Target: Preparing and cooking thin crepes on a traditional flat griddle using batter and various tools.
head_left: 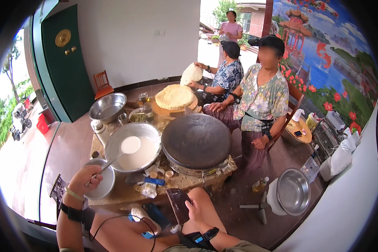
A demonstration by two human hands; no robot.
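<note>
My left hand [87,180] is closed round the handle of a ladle [110,162]. The ladle's bowl, full of pale batter, is over a metal basin [108,148] of the same batter [146,152]. Below that wrist sits a smaller metal bowl [109,185], partly hidden by the hand. By my right knee, my right hand [195,213] grips a dark, flat scraper-like board [178,203], tilted upward. A round black griddle [197,140] stands to the right of the basin, with nothing on its surface.
A blue-handled tool [154,181] and eggshells [169,174] lie at the table's near edge. Flatbreads [174,96] are stacked beyond the griddle. One co-worker [262,92] sits right of it; another [227,71] holds a flatbread. A steel basin [293,192] is at the right.
</note>
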